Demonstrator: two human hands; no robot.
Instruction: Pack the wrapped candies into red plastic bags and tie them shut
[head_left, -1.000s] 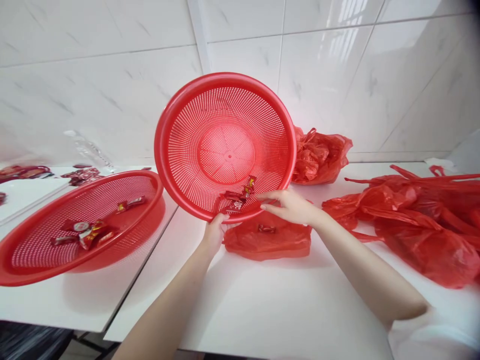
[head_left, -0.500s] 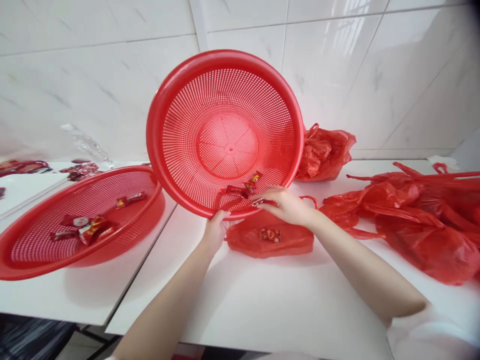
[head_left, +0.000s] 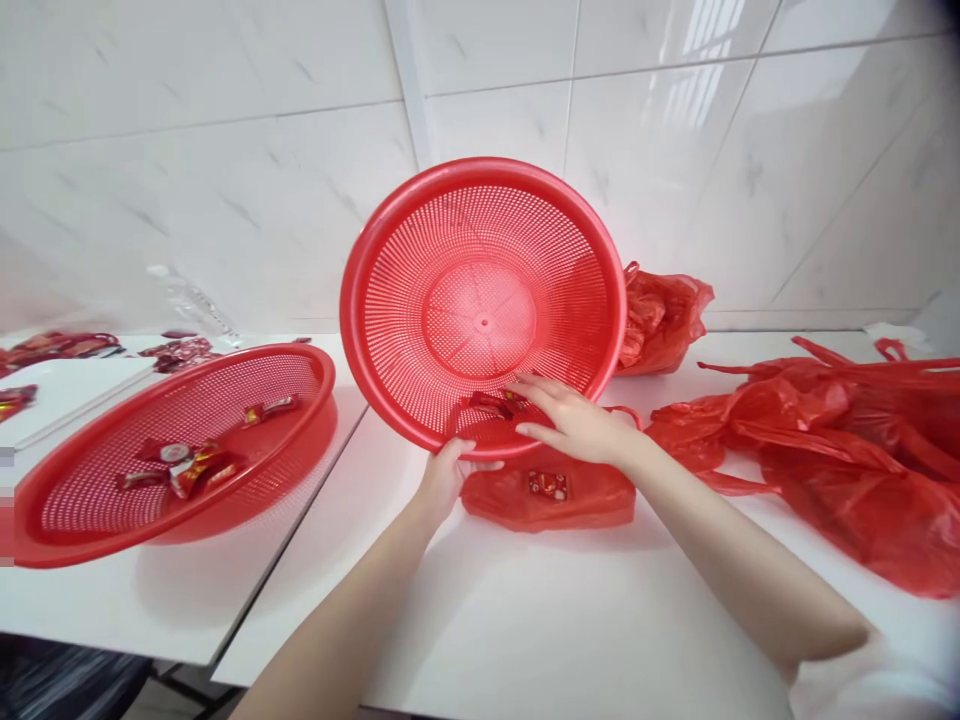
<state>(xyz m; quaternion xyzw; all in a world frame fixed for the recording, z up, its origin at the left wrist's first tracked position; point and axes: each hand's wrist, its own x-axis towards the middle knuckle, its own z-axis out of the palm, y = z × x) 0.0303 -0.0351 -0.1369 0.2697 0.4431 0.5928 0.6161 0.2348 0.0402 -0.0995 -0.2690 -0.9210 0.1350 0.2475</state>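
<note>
A round red plastic colander (head_left: 480, 320) is tilted up on edge, its inside facing me. My left hand (head_left: 448, 475) grips its lower rim, thumb over the edge. Inside, near the low rim, lie a few red wrapped packets (head_left: 491, 405). My right hand (head_left: 574, 422) reaches in over them from the right, fingers stretched out and apart. Its fingers partly cover the packets, and nothing shows held in it. Just below the rim, a red plastic bag (head_left: 517, 500) lies on the table with a patterned red packet (head_left: 548, 486) showing through.
On the left, a second red colander (head_left: 225, 525) leans with several wrapped packets (head_left: 191, 468) inside. Red plastic bags (head_left: 825, 440) are heaped at right, and a filled red bag (head_left: 664, 320) stands by the wall. A gap runs between two white tables (head_left: 247, 610).
The colander sits lower and more to the right in view. My right hand's fingers have spread and reach further over the packets; the left hand still grips the rim.
</note>
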